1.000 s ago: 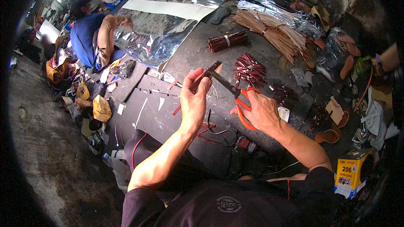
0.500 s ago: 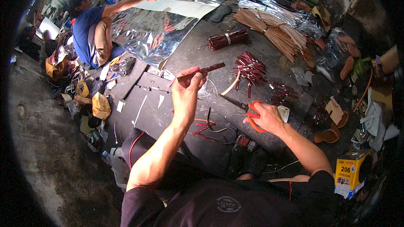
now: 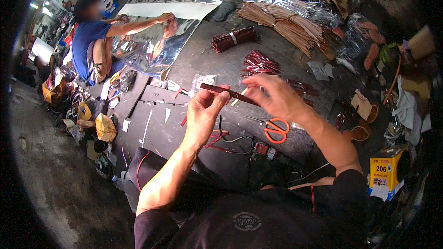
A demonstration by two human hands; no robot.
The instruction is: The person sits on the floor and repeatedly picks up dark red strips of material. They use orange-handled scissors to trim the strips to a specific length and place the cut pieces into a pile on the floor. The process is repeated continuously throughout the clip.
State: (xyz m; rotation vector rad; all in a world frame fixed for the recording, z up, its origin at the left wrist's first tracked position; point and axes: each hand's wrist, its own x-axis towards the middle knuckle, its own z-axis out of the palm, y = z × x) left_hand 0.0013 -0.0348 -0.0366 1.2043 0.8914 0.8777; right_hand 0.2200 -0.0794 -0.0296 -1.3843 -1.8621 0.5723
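My left hand (image 3: 206, 109) pinches a narrow dark red strip (image 3: 210, 87), which slants down to the right between thumb and fingers. Over the strip's right end is my right hand (image 3: 279, 96), its fingers spread and slightly bent. Whether its thumb touches the strip, I cannot tell. Orange-handled scissors (image 3: 277, 130) lie on the dark work surface below my right hand, blades pointing left. Just beyond that hand sits a pile of short dark red strips (image 3: 260, 62), with more red strips (image 3: 303, 88) partly behind my right wrist.
A tied dark red bundle (image 3: 234, 39) and long tan strips (image 3: 281, 23) lie farther back. At far left a co-worker (image 3: 87, 41) reaches over a shiny silver sheet (image 3: 180, 32). Scraps (image 3: 106, 127) border the left; a yellow box (image 3: 387, 170) stands right.
My right hand has let go of the scissors, now lying on the surface, and has moved up and left to the strip. The co-worker's arm has come lower over the sheet.
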